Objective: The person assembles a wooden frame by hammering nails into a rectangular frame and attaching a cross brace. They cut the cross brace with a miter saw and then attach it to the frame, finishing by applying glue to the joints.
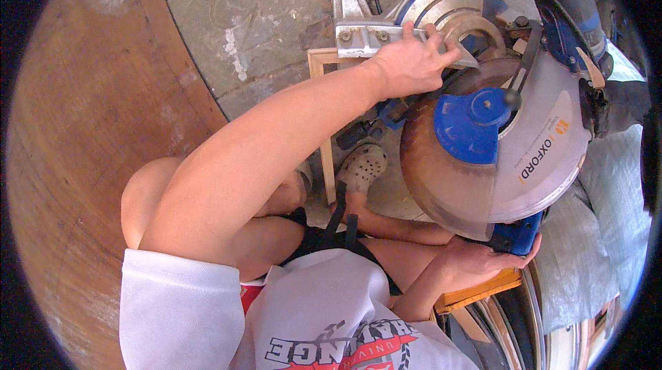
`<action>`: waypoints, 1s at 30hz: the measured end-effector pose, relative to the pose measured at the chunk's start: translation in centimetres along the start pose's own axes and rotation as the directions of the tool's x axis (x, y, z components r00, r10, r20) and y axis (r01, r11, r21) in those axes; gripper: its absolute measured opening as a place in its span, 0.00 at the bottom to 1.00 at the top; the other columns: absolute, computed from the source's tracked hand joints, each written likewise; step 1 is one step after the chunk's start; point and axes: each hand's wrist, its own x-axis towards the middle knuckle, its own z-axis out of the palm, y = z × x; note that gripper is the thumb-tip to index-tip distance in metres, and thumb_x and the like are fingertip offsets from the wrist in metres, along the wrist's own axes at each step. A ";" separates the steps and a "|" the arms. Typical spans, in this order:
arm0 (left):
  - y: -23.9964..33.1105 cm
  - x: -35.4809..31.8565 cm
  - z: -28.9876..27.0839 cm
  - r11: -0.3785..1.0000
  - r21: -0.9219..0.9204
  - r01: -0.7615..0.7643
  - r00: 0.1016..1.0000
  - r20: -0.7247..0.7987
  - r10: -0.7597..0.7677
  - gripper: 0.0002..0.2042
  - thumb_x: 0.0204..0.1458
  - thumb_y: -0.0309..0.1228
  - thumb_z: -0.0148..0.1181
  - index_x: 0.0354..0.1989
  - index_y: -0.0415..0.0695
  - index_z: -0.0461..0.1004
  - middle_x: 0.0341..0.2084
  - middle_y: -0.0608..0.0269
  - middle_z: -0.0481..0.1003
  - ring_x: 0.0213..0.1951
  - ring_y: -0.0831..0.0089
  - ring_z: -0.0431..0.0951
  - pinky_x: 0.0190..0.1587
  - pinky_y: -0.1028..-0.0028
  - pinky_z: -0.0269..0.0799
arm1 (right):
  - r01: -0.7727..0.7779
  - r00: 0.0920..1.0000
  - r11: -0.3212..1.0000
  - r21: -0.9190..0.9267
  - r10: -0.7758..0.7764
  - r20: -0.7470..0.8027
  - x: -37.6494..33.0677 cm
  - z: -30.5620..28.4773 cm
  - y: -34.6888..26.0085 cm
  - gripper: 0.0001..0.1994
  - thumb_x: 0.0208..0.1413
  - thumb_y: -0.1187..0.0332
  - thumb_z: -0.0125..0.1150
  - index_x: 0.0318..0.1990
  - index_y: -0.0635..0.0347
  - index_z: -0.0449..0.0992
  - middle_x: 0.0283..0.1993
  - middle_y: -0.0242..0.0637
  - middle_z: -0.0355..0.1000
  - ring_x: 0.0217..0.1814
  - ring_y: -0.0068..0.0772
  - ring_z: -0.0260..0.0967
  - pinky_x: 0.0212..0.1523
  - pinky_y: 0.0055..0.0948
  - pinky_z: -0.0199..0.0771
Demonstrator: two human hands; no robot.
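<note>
Hands grip mitre saw (pixel 483 128): left hand (pixel 412 63) at fence (pixel 365 33), right hand (pixel 476 257) below

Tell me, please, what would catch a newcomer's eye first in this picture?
The large round grey saw blade of the blue mitre saw at right stands out first. The left hand rests on the saw's grey metal fence at top centre, while the right hand grips the saw's blue handle beneath the blade. A pale wooden strip lies below the fence.
</note>
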 end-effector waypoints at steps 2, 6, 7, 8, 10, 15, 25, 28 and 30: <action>0.0 0.0 0.2 0.999 0.029 -0.024 0.999 0.033 0.023 0.19 0.53 0.33 0.56 0.49 0.32 0.75 0.59 0.47 0.64 0.59 0.44 0.71 0.51 0.36 0.72 | 0.099 0.995 0.985 -0.144 -0.094 0.047 -0.2 -0.3 0.3 0.33 0.73 0.41 0.23 0.67 0.57 0.64 0.64 0.51 0.64 0.64 0.53 0.63 0.69 0.52 0.60; 0.1 0.3 0.4 0.999 -0.037 0.038 0.996 -0.074 -0.041 0.16 0.53 0.33 0.57 0.44 0.33 0.78 0.59 0.47 0.64 0.58 0.43 0.71 0.48 0.37 0.74 | 0.186 0.982 0.971 -0.151 -0.181 0.047 -0.2 -0.3 0.9 0.36 0.73 0.40 0.21 0.66 0.62 0.63 0.64 0.54 0.64 0.62 0.53 0.65 0.67 0.51 0.63; 0.1 0.4 0.4 0.996 -0.068 0.055 0.992 -0.112 -0.063 0.15 0.53 0.33 0.57 0.42 0.34 0.79 0.58 0.47 0.64 0.58 0.42 0.71 0.48 0.37 0.74 | 0.163 0.986 0.973 -0.164 -0.156 0.051 -0.2 -0.3 0.9 0.38 0.72 0.39 0.20 0.66 0.64 0.63 0.63 0.55 0.64 0.62 0.53 0.65 0.65 0.50 0.65; 0.1 0.4 0.4 0.991 -0.118 0.066 0.995 -0.065 -0.074 0.14 0.52 0.33 0.57 0.40 0.35 0.80 0.58 0.47 0.64 0.58 0.42 0.71 0.47 0.36 0.74 | 0.139 0.990 0.974 -0.176 -0.131 0.055 -0.2 -0.2 1.0 0.39 0.72 0.38 0.19 0.66 0.65 0.63 0.62 0.56 0.65 0.61 0.52 0.66 0.64 0.50 0.67; 0.0 0.1 0.1 0.999 -0.053 0.004 0.997 -0.071 -0.008 0.12 0.52 0.33 0.58 0.36 0.36 0.81 0.57 0.47 0.64 0.57 0.41 0.71 0.47 0.36 0.74 | 0.095 0.995 0.983 -0.157 -0.091 0.028 -0.2 -0.2 1.0 0.41 0.71 0.37 0.18 0.66 0.65 0.63 0.60 0.57 0.66 0.59 0.51 0.67 0.61 0.48 0.70; -0.2 0.0 -0.4 0.998 -0.029 -0.050 0.999 0.006 0.051 0.11 0.51 0.33 0.59 0.33 0.37 0.82 0.57 0.48 0.65 0.57 0.41 0.72 0.47 0.35 0.74 | 0.111 0.994 0.980 -0.168 -0.112 0.008 -0.1 -0.3 1.6 0.41 0.70 0.35 0.19 0.64 0.66 0.64 0.56 0.56 0.69 0.56 0.48 0.69 0.57 0.43 0.74; -0.1 0.1 -0.4 0.999 -0.030 -0.025 1.000 -0.001 0.025 0.14 0.52 0.33 0.57 0.41 0.35 0.79 0.58 0.47 0.64 0.58 0.41 0.71 0.50 0.35 0.73 | 0.105 0.994 0.994 -0.027 -0.104 0.030 0.2 -0.4 3.1 0.40 0.70 0.35 0.21 0.68 0.63 0.59 0.59 0.54 0.65 0.56 0.47 0.69 0.57 0.43 0.74; 0.0 0.3 -0.6 1.000 -0.002 -0.030 0.998 0.049 0.030 0.16 0.52 0.33 0.57 0.44 0.34 0.78 0.58 0.47 0.64 0.57 0.41 0.72 0.50 0.35 0.73 | 0.341 0.937 0.907 -0.246 -0.307 0.164 0.3 -1.2 3.4 0.36 0.71 0.37 0.23 0.75 0.55 0.46 0.64 0.55 0.61 0.59 0.50 0.68 0.59 0.46 0.72; 0.0 0.3 -0.6 1.000 0.005 -0.022 0.999 0.043 0.022 0.16 0.52 0.33 0.57 0.44 0.34 0.78 0.58 0.46 0.64 0.57 0.41 0.72 0.50 0.35 0.74 | 0.464 0.881 0.841 -0.280 -0.406 0.243 0.4 -1.3 3.9 0.35 0.72 0.38 0.24 0.78 0.48 0.38 0.67 0.56 0.58 0.60 0.51 0.67 0.59 0.48 0.72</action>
